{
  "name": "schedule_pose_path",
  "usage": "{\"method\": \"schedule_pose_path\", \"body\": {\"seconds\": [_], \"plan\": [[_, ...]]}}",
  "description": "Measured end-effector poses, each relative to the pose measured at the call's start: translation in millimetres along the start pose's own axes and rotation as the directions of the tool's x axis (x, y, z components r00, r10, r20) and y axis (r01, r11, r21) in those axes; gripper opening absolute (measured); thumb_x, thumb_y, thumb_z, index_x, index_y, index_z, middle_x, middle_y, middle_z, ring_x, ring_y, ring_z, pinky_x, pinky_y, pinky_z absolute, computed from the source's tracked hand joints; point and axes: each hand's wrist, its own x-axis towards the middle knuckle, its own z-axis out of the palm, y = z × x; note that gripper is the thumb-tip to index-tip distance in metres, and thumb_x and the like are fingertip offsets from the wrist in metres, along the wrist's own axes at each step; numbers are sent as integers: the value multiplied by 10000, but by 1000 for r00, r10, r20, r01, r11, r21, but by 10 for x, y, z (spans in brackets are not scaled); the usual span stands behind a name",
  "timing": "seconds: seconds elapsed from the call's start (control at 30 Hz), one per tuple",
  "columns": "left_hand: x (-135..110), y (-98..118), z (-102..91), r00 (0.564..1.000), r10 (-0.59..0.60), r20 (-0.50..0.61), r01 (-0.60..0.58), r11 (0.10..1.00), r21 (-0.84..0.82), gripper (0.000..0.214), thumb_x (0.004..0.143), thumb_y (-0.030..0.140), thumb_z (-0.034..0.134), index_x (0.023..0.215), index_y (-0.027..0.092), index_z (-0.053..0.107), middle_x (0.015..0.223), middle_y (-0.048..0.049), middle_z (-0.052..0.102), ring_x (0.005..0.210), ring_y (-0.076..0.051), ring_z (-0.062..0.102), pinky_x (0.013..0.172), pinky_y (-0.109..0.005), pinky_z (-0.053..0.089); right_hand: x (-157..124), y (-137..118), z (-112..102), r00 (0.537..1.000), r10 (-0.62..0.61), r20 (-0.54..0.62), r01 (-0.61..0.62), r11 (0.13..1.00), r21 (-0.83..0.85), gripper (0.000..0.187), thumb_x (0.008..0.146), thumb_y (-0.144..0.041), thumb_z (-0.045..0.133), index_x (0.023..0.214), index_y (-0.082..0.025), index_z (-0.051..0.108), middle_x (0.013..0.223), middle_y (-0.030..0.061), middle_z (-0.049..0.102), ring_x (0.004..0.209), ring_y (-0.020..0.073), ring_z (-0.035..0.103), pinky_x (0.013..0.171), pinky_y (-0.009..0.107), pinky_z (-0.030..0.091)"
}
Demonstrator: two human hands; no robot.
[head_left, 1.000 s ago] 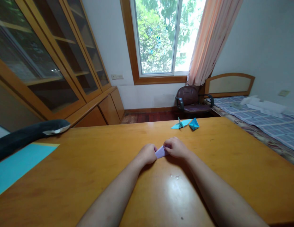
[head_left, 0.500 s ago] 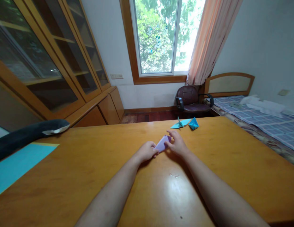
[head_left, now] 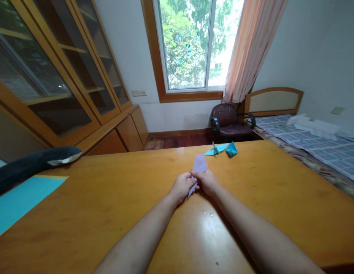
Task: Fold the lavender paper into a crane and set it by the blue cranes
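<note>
A small folded piece of lilac paper (head_left: pixel 199 164) stands up between my two hands over the middle of the wooden table (head_left: pixel 279 198). My left hand (head_left: pixel 182 187) pinches its lower left part, fingers closed. On the other side my right hand (head_left: pixel 208 182) grips it too, fingers pressed together. The top of the paper sticks up above the fingers and a thin tip shows below them. Farther back lie two folded turquoise paper figures (head_left: pixel 221 149).
A turquoise sheet (head_left: pixel 19 199) lies at the table's left edge beside a dark grey plush toy (head_left: pixel 34 163). Glass-fronted wooden cabinets (head_left: pixel 51 76) line the left wall. Behind the table stand a brown armchair (head_left: pixel 228 121) and a bed (head_left: pixel 322 144).
The lilac paper has been turned from lying flat between my hands to standing upright. Both hands have drawn close together and a little nearer to me.
</note>
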Motion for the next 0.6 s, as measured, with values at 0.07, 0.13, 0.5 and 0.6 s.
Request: {"method": "schedule_pose_path", "body": {"seconds": [0.07,0.13,0.5,0.6], "plan": [[-13,10,9,1000,-5,25,5,1000,-4,351,665,400,771,815,120,622,592,-30,652,465,-96,556,445,-185,373,-3,-3,6,1000,19,-8,-19,1000,6,387,536,-388,821,684,-166,540,502,-26,567,372,106,484,340,221,377],[-22,22,8,998,-7,55,8,1000,-7,352,653,410,779,772,116,626,611,-33,655,489,-100,571,465,-191,393,-5,-6,13,999,34,-25,-34,999,13,370,532,-370,817,676,-166,544,484,-33,555,349,98,457,318,216,351],[21,-88,1,999,-31,39,27,994,102,316,637,384,773,698,114,621,655,-58,669,545,-119,597,551,-228,446,33,-151,-14,982,57,-178,-39,994,100,369,481,-350,858,717,-130,678,643,41,676,530,133,566,481,243,443],[-12,-50,-14,999,-5,45,-1,991,131,332,612,399,786,686,114,633,640,-52,664,557,-127,585,554,-230,423,22,-163,-23,989,66,-135,-51,993,110,384,495,-401,855,712,-131,689,618,29,659,538,135,555,509,255,437]]}}
